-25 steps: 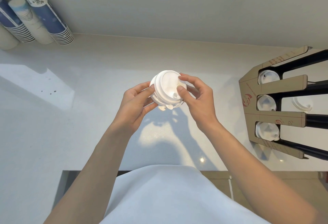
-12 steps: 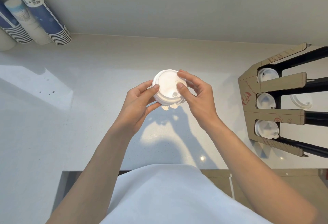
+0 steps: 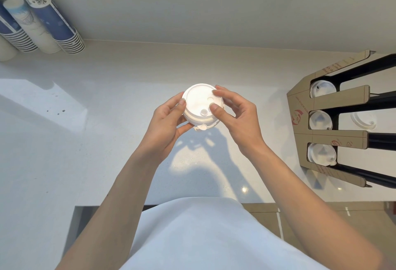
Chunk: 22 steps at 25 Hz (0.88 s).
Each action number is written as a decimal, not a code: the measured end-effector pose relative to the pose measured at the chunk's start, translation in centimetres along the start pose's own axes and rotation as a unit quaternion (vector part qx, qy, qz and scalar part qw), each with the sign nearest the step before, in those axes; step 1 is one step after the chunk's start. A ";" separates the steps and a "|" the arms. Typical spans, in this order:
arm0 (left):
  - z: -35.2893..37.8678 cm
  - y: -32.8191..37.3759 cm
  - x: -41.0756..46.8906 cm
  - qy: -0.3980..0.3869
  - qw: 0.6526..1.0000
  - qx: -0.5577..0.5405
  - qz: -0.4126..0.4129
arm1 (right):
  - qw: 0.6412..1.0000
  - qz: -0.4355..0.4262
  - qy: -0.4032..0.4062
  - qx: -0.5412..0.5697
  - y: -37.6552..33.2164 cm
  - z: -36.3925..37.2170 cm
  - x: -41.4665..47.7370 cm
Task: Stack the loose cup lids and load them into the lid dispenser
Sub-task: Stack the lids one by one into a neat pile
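A short stack of white cup lids [image 3: 198,103] is held above the white counter, top face towards me. My left hand [image 3: 166,123] cups its left side and underside. My right hand [image 3: 237,117] pinches its right edge, thumb on the top lid near the small plug. The lid dispenser [image 3: 340,139], brown cardboard over black rails with three slots, stands at the right; each slot shows white lids. One loose white lid [image 3: 364,121] lies on the counter behind the dispenser's middle slot.
Stacks of blue and white paper cups [image 3: 42,21] lean against the wall at the back left. The white counter [image 3: 85,141] ends in a front edge near my body. A few dark specks mark the counter at the left.
The lid stack has turned a little in my hands, its top face more towards me. Both hands keep their hold at about the same place.
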State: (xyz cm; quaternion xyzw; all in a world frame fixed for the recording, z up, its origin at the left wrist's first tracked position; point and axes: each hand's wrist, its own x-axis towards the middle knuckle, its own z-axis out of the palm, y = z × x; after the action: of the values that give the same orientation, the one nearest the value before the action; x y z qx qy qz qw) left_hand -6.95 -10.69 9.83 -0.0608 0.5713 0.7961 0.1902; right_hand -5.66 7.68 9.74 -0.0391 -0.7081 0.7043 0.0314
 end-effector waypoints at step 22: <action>0.4 0.3 -0.5 -0.004 1.000 0.015 0.020 | 0.999 -0.040 0.025 -0.021 0.4 0.7 -1.3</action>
State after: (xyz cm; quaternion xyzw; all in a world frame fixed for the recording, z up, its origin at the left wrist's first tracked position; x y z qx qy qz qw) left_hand -6.59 -10.56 10.39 -0.0431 0.5834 0.7914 0.1773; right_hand -4.47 6.88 9.31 -0.0288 -0.7230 0.6860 0.0760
